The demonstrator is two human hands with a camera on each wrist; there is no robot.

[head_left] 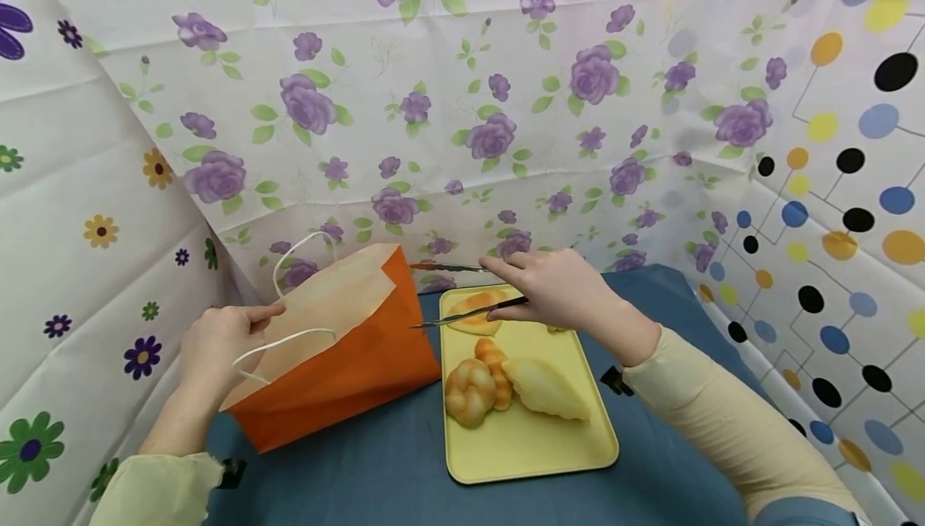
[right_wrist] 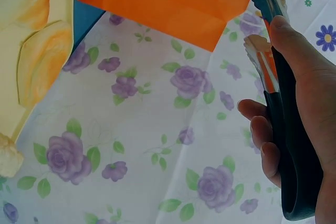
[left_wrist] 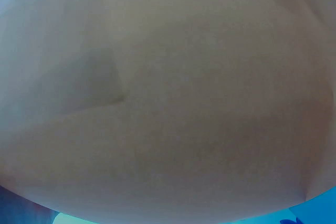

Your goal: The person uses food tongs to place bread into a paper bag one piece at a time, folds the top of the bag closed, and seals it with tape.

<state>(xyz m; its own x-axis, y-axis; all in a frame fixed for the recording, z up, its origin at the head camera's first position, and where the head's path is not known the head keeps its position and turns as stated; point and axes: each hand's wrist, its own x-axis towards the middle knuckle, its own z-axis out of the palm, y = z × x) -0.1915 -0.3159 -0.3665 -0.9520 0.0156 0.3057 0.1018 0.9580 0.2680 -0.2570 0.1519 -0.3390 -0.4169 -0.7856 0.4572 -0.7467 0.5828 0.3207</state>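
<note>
My left hand (head_left: 220, 341) grips the left edge of an orange paper bag (head_left: 361, 357), one finger stretched over its mouth. The bag's pale inner paper (left_wrist: 173, 93) fills the left wrist view and hides that hand's fingers. My right hand (head_left: 552, 289) holds black-handled metal tongs (right_wrist: 289, 145) above the back of a yellow tray (head_left: 535, 450). The tongs' two arms are spread, with nothing between the scalloped tips, which point at the bag's right side. A knotted roll (head_left: 470, 393), a twisted bread (head_left: 494, 357) and a pale pointed bread (head_left: 549, 388) lie on the tray.
Flat bread (head_left: 466, 319) lies at the tray's back, partly behind the tongs. White cord handles (head_left: 289, 337) stand up from the bag's mouth. A blue cloth (head_left: 376, 470) covers the table. Flowered sheets (head_left: 433, 108) hang behind, and a dotted one (head_left: 831, 229) on the right.
</note>
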